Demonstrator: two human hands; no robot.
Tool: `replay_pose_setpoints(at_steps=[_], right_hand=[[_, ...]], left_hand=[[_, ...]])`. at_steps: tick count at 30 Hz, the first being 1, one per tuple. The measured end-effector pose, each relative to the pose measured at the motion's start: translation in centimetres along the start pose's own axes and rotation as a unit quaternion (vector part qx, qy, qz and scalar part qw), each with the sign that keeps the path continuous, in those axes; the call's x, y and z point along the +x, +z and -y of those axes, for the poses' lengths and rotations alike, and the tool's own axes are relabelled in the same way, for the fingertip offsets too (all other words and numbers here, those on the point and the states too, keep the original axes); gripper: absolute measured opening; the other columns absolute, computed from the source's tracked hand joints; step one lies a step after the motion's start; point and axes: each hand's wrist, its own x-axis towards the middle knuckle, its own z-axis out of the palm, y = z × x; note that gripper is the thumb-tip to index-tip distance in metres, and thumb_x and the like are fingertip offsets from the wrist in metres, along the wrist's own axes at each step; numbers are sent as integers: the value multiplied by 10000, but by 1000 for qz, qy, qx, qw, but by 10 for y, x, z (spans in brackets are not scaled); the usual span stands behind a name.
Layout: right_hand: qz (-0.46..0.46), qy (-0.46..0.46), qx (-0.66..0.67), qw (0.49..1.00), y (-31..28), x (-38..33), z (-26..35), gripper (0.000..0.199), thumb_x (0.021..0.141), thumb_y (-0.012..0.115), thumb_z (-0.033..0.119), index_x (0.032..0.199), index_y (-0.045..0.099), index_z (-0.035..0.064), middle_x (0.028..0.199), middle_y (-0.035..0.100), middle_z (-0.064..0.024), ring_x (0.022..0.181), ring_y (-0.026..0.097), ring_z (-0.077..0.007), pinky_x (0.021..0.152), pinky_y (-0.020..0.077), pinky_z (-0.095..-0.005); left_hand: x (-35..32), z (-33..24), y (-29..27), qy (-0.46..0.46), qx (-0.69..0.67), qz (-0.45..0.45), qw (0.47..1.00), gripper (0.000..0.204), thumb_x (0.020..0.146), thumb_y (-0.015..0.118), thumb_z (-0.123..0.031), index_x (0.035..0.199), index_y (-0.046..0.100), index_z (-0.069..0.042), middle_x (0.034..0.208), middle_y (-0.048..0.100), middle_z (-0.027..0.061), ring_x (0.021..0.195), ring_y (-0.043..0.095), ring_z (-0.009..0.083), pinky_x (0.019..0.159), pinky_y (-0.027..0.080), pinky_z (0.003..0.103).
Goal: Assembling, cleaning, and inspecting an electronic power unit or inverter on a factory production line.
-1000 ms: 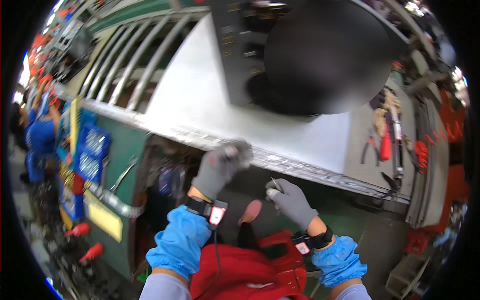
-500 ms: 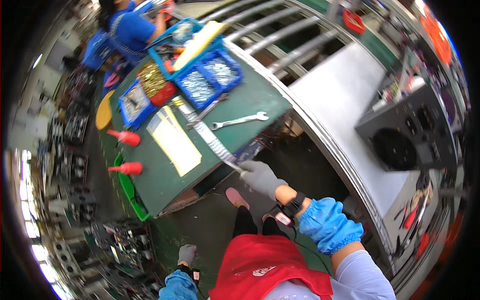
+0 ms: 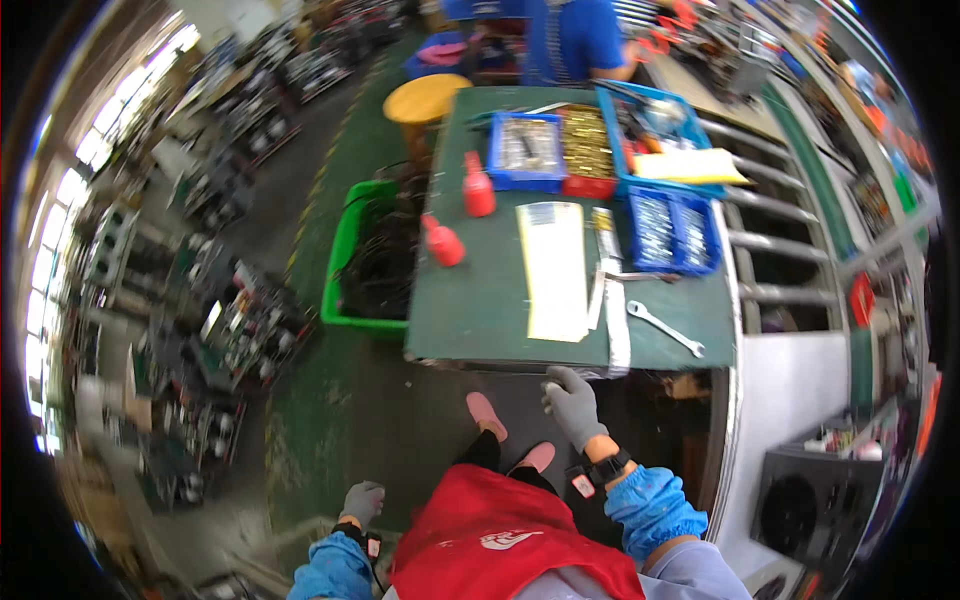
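Observation:
My right hand (image 3: 573,405), in a grey glove, is just off the front edge of the green-topped table (image 3: 470,320). Its fingers are loosely bent and apart, and nothing shows in them. Nearest to it is a long white strip of labels (image 3: 619,340) whose end reaches the table's front edge. Beside the strip lie pale yellow paper sheets (image 3: 555,280) and an open-end wrench (image 3: 665,328). A metal tool (image 3: 645,276) lies by the strip. My left hand (image 3: 364,502), also gloved, hangs low at my left side, fingers curled in and seemingly holding nothing.
Blue bins of silvery hardware (image 3: 673,268) and a red bin of brass-coloured parts (image 3: 588,187) stand on the table. Two red bottles (image 3: 479,190) are at its left. A green crate (image 3: 345,250) is beside it. A black speaker-like box (image 3: 800,500) sits right. Someone in blue (image 3: 570,45) is beyond.
The view has turned right, so the table now lies straight ahead. My right hand has come away from the end of the label strip. The left hand still hangs low.

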Motion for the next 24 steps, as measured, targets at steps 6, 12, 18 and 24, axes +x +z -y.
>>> replay_pose_setpoints(at_steps=[6, 12, 18, 24], right_hand=[[93, 7, -53, 994, 63, -4, 44, 314, 903, 536, 74, 1205, 586, 3, 942, 661, -84, 658, 585, -93, 563, 481, -237], [41, -22, -125, 991, 118, 50, 73, 308, 913, 535, 85, 1198, 588, -19, 924, 666, -87, 695, 607, -114, 609, 487, -262], [-146, -265, -422, 855, 201, 114, 66, 256, 892, 594, 105, 1127, 609, 5, 927, 651, -179, 810, 634, -341, 705, 517, -408], [-202, -253, -541, 776, 211, 124, 52, 208, 873, 594, 89, 1060, 584, -2, 863, 621, -178, 708, 585, -374, 618, 482, -432]], left_hand=[[52, 20, -37, 98, 252, 21, 963, 182, 855, 615, -169, 953, 660, -23, 761, 625, 46, 631, 600, 174, 533, 486, 336], [176, -117, -58, 314, 240, -32, 918, 230, 837, 592, -236, 895, 675, -29, 713, 633, 132, 640, 636, 253, 575, 499, 382], [300, -300, -46, 326, 247, -38, 912, 302, 825, 569, -293, 1019, 662, -81, 1006, 652, 220, 989, 593, 421, 835, 476, 486], [435, -397, -12, 288, 405, -15, 868, 415, 828, 579, -277, 1208, 582, -112, 1209, 598, 206, 1086, 576, 408, 899, 460, 506]])
